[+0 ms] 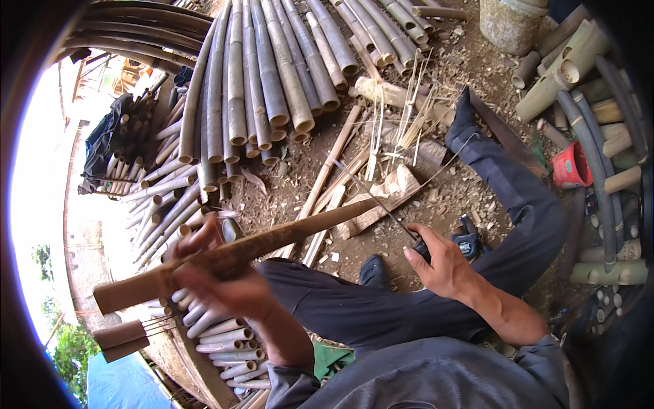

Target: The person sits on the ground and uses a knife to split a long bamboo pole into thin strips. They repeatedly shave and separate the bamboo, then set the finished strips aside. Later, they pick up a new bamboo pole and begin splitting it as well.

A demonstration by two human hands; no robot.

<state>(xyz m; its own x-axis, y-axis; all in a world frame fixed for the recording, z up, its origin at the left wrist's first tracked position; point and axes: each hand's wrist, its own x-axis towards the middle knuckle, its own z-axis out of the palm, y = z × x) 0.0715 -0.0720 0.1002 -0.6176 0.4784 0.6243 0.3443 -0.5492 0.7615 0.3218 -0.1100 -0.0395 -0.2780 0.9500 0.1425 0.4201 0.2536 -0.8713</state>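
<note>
Gripping a long brown stick point(272, 243) at the centre left of the frame, the blurred left hand point(228, 290) wraps its fingers around it. Near the centre, the right hand point(446, 268) is closed on the black handle point(422, 249) of a thin blade point(394, 218), while bamboo poles point(276, 88) fan across the top.

Bamboo poles point(235, 88), laid on ground point(446, 211) ahead; bucket point(511, 28), set to their right; wood block point(402, 183), placed beyond knife handle point(423, 249); bamboo piece point(272, 240), held left of handle

Grey shirt point(436, 378); dark trousers point(409, 315); dark footwear point(373, 274)
</note>
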